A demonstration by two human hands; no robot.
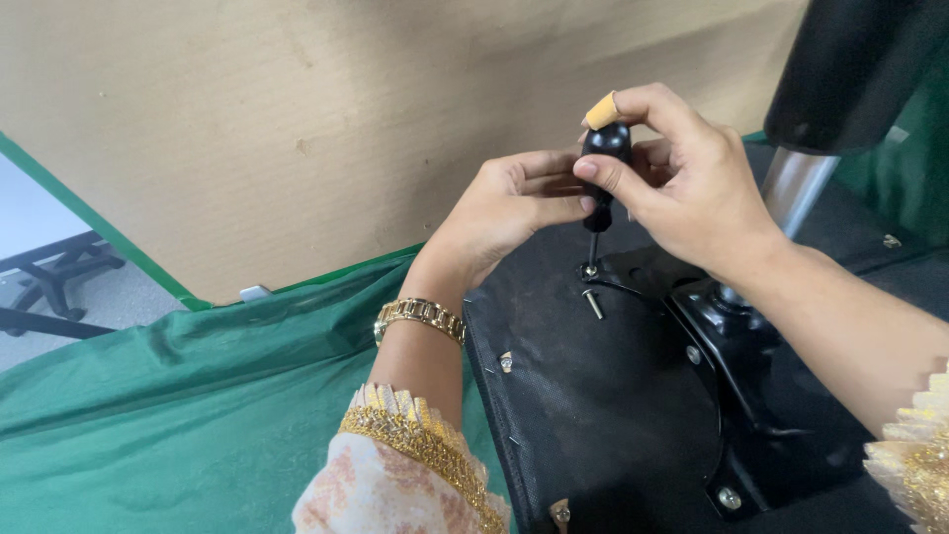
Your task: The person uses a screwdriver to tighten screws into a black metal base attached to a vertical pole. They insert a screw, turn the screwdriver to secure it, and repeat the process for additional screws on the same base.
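Observation:
My right hand [682,178] grips the black handle of a short screwdriver [603,168], with a taped fingertip on top of it. Its tip stands upright on a screw [589,269] in a black metal bracket [732,366]. My left hand [509,208] curls around the lower part of the screwdriver, steadying it. A loose silver screw [593,304] lies on the black fabric-covered underside of a seat [583,415], just below the tip. A gold bracelet sits on my left wrist.
A chrome post [796,183] with a black part [850,69] above it rises from the bracket. A green cloth [178,405] covers the surface at left. A large cardboard sheet [297,119] stands behind. A chair base [49,282] shows at far left.

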